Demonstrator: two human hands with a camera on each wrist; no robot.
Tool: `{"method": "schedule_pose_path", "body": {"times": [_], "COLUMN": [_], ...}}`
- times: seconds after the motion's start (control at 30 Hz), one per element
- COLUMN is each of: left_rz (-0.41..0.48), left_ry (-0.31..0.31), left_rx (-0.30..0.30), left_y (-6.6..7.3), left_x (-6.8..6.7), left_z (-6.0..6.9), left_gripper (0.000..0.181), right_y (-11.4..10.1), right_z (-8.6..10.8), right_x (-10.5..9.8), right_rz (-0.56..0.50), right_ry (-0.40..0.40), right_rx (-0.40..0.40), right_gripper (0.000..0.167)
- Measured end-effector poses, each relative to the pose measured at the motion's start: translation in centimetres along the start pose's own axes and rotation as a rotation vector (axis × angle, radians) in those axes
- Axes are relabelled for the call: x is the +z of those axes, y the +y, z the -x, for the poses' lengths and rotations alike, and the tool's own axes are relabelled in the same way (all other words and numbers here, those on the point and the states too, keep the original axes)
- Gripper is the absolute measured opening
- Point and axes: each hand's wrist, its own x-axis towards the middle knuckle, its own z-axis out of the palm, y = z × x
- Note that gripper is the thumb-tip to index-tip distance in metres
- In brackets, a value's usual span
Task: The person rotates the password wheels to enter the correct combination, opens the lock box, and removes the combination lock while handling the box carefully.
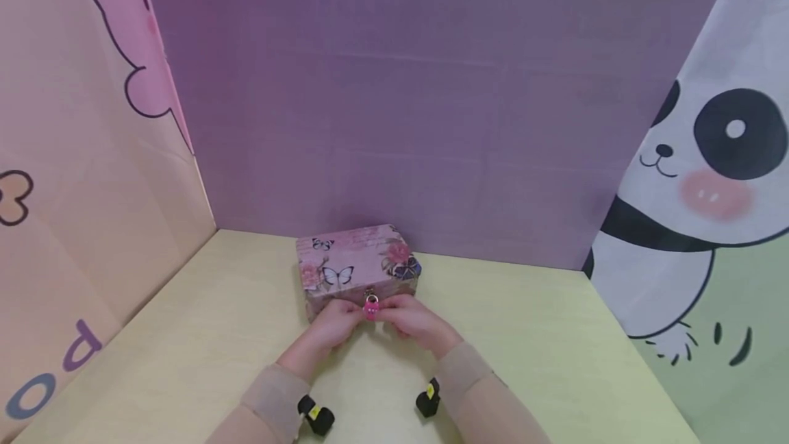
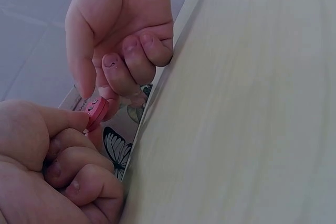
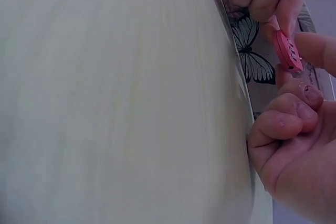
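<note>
One pink lock point(image 1: 371, 310), likely light, hard and slippery, so best held by its sides, is pinched by the left hand point(image 1: 335, 324) and right hand point(image 1: 418, 321) at the front of the flowery box point(image 1: 366, 260).

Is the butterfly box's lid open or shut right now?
Shut: in the head view, the lid lies down on the box with no visible gap, above the pink padlock.

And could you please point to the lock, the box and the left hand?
Lock point(image 3: 287, 52): right wrist view, on its pink body.
Box point(image 1: 364, 262): head view, on top of its lid.
Left hand point(image 1: 335, 324): head view, on the back of the hand.
</note>
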Motion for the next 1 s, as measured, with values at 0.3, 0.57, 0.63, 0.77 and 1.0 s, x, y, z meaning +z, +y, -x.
{"method": "schedule_pose_path", "body": {"times": [0.3, 0.57, 0.63, 0.77, 1.0], "left_rz": [-0.005, -0.004, -0.001, -0.006, -0.011], "left_ry": [0.003, 0.004, 0.004, 0.003, 0.005], "left_rx": [0.002, -0.002, 0.000, 0.001, 0.002], "left_y": [-0.18, -0.16, -0.14, -0.05, 0.02], "left_x": [0.03, 0.06, 0.05, -0.01, 0.03], "left_z": [-0.08, -0.03, -0.04, 0.01, 0.06], "left_gripper": [0.026, 0.029, 0.027, 0.025, 0.023], "right_y": [0.09, 0.28, 0.29, 0.20, -0.11], "right_z": [-0.23, -0.50, -0.52, -0.52, -0.46], "right_x": [0.59, 0.79, 0.83, 0.90, 0.98], "right_rz": [-0.031, -0.039, -0.037, -0.029, -0.014], "right_ry": [0.033, 0.042, 0.047, 0.048, 0.038], "right_rx": [0.033, 0.049, 0.050, 0.060, 0.081], "right_gripper": [0.020, 0.020, 0.020, 0.022, 0.029]}}
